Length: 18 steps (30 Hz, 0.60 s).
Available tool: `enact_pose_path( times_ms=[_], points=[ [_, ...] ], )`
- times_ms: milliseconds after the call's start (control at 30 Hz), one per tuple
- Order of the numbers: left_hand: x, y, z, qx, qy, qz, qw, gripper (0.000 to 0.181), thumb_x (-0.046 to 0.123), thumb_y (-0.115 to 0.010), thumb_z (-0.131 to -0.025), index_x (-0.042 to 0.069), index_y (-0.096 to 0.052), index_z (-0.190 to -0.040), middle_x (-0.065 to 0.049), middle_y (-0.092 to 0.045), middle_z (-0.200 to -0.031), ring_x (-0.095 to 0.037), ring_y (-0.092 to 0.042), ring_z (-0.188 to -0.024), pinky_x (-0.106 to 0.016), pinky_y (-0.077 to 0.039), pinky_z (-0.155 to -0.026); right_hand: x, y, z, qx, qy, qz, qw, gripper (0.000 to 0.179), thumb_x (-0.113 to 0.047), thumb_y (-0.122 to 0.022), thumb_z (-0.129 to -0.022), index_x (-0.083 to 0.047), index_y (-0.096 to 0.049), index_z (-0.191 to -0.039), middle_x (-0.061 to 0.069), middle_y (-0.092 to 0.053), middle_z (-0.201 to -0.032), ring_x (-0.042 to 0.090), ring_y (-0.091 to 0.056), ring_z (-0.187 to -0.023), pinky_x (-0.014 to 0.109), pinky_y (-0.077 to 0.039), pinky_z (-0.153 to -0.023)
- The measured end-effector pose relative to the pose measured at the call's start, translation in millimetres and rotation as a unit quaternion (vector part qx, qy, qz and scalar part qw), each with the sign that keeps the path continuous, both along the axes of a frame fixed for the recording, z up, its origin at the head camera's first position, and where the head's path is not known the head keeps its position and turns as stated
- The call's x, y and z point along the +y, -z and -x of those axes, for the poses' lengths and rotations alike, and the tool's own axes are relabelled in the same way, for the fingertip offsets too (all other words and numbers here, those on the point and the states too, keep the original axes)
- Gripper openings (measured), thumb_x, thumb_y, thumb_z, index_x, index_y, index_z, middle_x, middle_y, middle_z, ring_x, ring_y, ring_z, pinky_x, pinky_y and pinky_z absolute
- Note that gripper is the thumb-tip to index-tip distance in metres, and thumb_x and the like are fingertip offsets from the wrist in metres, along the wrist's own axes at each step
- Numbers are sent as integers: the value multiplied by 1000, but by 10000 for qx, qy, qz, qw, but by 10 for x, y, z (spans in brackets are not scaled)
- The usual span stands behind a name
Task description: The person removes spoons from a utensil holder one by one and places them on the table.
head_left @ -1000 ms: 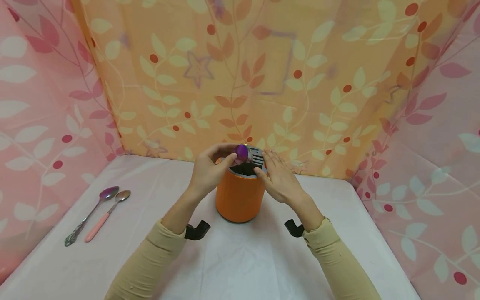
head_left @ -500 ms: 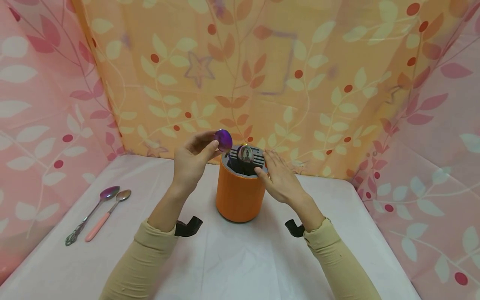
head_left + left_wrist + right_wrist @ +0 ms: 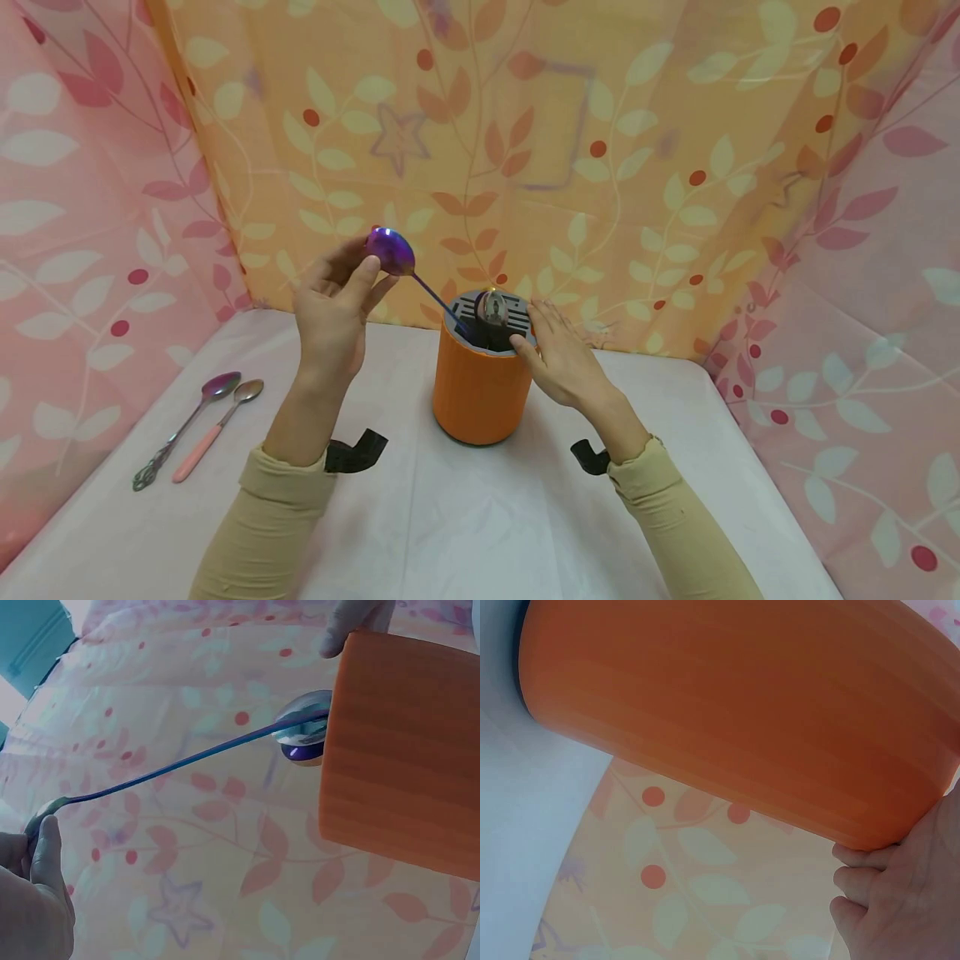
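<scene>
My left hand (image 3: 330, 312) pinches a purple spoon (image 3: 392, 252) by its bowl, up and left of an orange cylindrical utensil holder (image 3: 480, 396). The spoon's thin handle slants down into the holder's grey slotted top, its lower end hidden inside. In the left wrist view, the handle (image 3: 180, 761) stretches from the fingers to the holder's rim. Other spoons, with silvery and purple bowls (image 3: 492, 308), stick out of the top. My right hand (image 3: 558, 354) rests on the holder's right upper edge, fingers extended and thumb at the front of the rim.
On the left of the white-covered table (image 3: 450, 533) lie a purple spoon with an ornate handle (image 3: 176, 433) and a spoon with a pink handle (image 3: 217, 433). Patterned cloth walls (image 3: 637, 208) enclose the back and both sides.
My left hand has moved left and upward from the holder with the purple spoon, drawing more of its handle out. The right hand has stayed on the holder.
</scene>
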<state>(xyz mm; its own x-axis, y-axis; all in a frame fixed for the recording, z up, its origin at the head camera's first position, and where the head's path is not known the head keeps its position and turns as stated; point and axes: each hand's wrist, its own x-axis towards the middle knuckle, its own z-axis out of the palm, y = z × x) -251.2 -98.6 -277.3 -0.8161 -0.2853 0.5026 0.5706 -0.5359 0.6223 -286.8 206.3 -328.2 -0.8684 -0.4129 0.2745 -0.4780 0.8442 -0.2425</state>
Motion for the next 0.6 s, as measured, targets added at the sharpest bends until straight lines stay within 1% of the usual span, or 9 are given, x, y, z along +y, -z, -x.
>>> enact_pose_path(
  times_ms=[133, 200, 367, 433, 533, 600],
  points=[
    [-121, -22, -6, 64, 29, -554, 9984, 29, 1, -75, -93, -2, -71, -122, -15, -64, -119, -25, -70, -106, -39, -58, -93, 4, 4, 1, -14, -1, 18, 10000, 82, -63, -23, -109, -2, -21, -165, 10, -15, -174, 27, -6, -161, 48, -9, -130],
    [-186, -28, -6, 48, 118, -822, 9965, 29, 1, -75, -93, -2, -71, -121, -16, -64, -120, -25, -71, -105, -38, -58, -93, 7, 8, 3, -17, 4, 23, 10000, 82, -63, -23, -109, -3, -21, -165, 10, -15, -174, 26, -5, -161, 47, -8, -130],
    [-358, -14, -18, -120, 376, -1212, 9918, 28, -3, -74, -92, -4, -72, -120, -16, -65, -118, -25, -75, -100, -35, -57, -92, 6, 11, 5, -21, 10, 26, 10000, 82, -63, -24, -109, -3, -21, -165, 10, -16, -174, 26, -6, -161, 46, -7, -130],
    [-421, 11, -13, -127, 384, -1091, 9932, 27, -5, -73, -92, -5, -72, -119, -15, -67, -115, -24, -75, -99, -34, -58, -90, 6, 8, 5, -15, 11, 36, 10000, 82, -63, -24, -109, -3, -21, -165, 10, -16, -173, 26, -6, -161, 45, -7, -130],
    [-510, 65, 10, -116, 344, -695, 9969, 26, -5, -72, -93, -8, -72, -118, -15, -69, -111, -24, -76, -96, -34, -59, -87, 7, 3, 7, 12, 2, 43, 10000, 82, -62, -25, -109, -2, -22, -165, 11, -17, -173, 27, -6, -161, 45, -7, -130],
    [-573, 112, 25, -207, 242, -308, 9990, 26, -4, -72, -93, -8, -71, -119, -15, -70, -110, -22, -77, -93, -33, -59, -86, 9, 1, 7, 17, 4, 39, 10000, 82, -62, -24, -109, -2, -22, -165, 11, -17, -173, 27, -6, -161, 45, -7, -130]
  ],
)
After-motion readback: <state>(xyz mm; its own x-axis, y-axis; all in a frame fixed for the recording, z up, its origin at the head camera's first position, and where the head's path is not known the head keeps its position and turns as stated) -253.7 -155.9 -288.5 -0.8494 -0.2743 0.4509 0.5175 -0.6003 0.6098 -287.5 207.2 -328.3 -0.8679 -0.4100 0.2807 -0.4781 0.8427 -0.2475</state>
